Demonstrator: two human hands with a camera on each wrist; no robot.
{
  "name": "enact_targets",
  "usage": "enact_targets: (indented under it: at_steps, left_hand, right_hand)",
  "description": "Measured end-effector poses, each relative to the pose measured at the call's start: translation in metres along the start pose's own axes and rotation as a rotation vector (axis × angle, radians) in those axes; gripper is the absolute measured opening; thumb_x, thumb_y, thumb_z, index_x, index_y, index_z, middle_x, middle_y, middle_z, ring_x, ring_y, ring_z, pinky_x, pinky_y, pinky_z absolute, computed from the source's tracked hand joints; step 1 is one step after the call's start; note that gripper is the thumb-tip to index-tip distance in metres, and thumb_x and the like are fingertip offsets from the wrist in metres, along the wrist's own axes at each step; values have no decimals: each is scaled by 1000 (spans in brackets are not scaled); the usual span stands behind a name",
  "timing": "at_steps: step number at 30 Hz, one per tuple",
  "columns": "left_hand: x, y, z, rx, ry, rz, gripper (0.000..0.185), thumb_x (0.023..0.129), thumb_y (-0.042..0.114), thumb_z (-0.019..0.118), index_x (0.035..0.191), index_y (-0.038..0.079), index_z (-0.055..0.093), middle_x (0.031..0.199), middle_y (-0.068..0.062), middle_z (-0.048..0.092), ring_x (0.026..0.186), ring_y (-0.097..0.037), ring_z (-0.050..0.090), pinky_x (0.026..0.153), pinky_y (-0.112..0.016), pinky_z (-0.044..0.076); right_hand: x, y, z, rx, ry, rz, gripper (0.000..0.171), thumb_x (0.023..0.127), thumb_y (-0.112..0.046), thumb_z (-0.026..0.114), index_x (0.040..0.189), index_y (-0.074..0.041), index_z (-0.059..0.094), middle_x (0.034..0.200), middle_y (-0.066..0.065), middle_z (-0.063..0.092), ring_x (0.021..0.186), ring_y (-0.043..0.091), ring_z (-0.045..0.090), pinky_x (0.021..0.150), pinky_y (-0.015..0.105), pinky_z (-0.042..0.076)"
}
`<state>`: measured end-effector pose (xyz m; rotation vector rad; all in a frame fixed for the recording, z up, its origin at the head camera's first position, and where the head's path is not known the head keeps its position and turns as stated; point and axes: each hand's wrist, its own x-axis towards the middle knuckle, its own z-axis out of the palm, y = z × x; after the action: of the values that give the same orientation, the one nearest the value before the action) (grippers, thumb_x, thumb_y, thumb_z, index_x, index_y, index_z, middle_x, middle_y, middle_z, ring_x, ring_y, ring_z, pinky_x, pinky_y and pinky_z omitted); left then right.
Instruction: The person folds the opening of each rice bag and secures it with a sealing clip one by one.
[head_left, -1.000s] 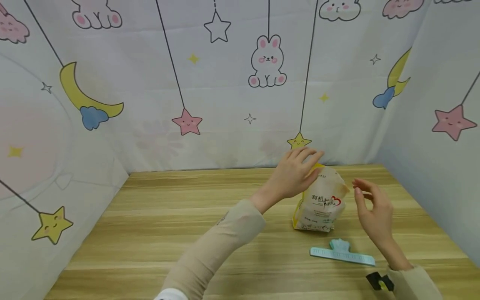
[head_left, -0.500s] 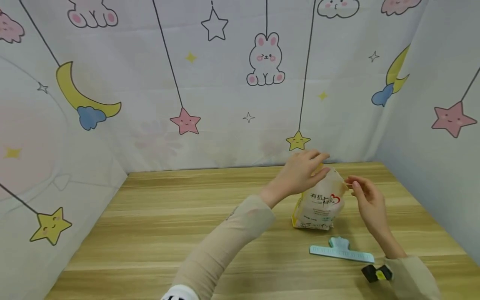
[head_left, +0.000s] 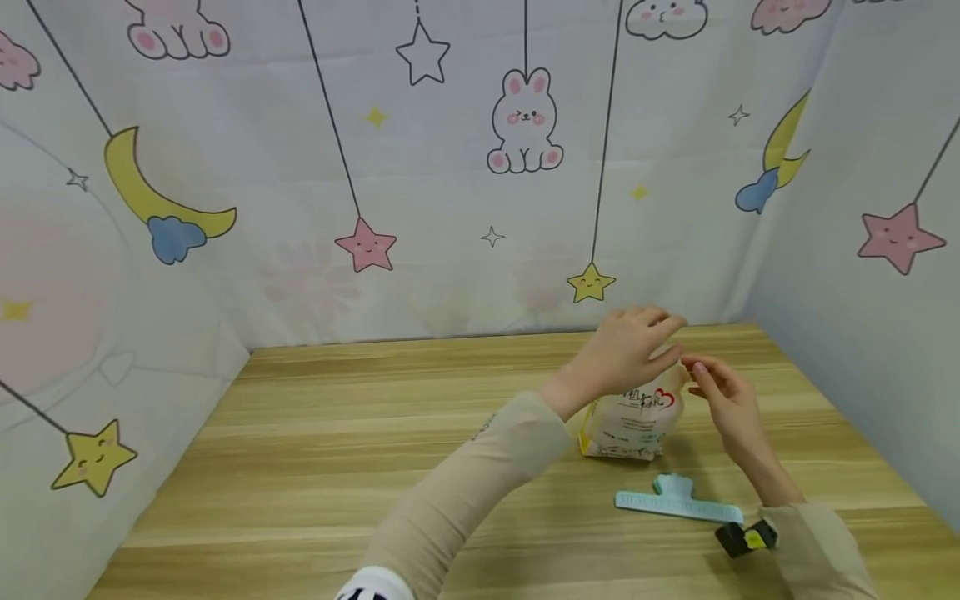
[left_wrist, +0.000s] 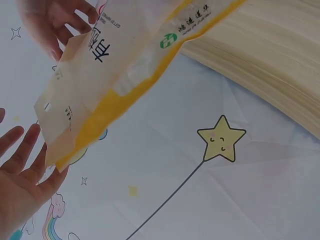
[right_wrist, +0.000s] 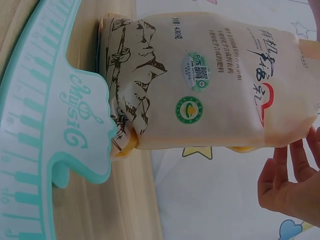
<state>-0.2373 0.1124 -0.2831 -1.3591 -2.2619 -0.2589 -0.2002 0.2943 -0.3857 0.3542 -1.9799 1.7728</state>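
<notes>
A beige and yellow paper food bag (head_left: pixel 633 429) with dark printed lettering and a red heart stands upright on the table. My left hand (head_left: pixel 626 350) is over its top, fingers spread and loosely bent; in the left wrist view its fingertips reach the bag's top edge. My right hand (head_left: pixel 727 400) is at the bag's upper right side; in the right wrist view its fingertips touch the side near the top. A mint-green bag clip (head_left: pixel 675 498) with a piano-key pattern lies in front of the bag.
The wood-grain table (head_left: pixel 337 450) extends left of the bag. Behind it hangs a white curtain (head_left: pixel 442 183) printed with stars, moons and rabbits, which also closes both sides. A black device (head_left: pixel 746 539) sits at my right sleeve.
My left hand has shifted right across the bag's top and now covers more of it. The right hand has come left from beside the bag to its upper corner. The clip stays put.
</notes>
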Motion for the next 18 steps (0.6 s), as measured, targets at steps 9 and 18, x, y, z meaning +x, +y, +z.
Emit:
enact_targets:
  at_steps: [9,18]
  left_hand:
    - [2,4,8,57,-71,-28,36,94,34,40,126,20,49,117,4,56,105,-11,54,88,-27,43]
    - [1,9,15,187,-107,-7,32,94,37,39,120,23,51,109,9,57,101,-9,54,85,-27,39]
  right_hand:
    - [1,3,4,15,7,9,24,92,-8,45,95,-24,62,93,-18,61,85,-4,55,69,10,45]
    - [-1,6,3,41,13,28,24,92,-8,45,95,-23,63,91,-18,61,83,-3,56,70,11,44]
